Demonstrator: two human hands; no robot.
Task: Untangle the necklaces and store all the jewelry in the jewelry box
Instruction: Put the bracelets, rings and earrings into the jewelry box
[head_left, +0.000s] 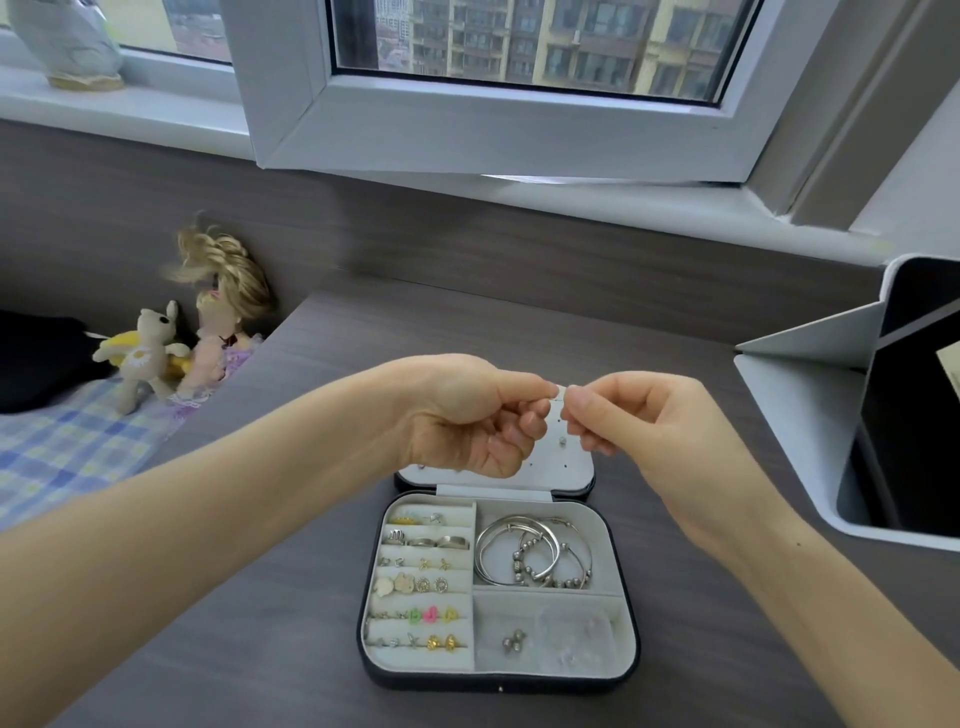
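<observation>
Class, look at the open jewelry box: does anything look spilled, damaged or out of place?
Nothing stands out. The jewelry box lies flat, rings in rows, bangles inside one compartment; left hand and right hand pinch a small item above.

Both hands raised over open jewelry box (498, 680) on desk (519, 322). Left hand (467, 415) and right hand (649, 431) meet at fingertips, pinching tiny silver item (562, 397), too small to identify. Box: rings (436, 542) and earrings (431, 616) in left slots, bangles (519, 551) upper-right compartment, silver studs (514, 642) lower-right. Dolls (218, 322) far left.
</observation>
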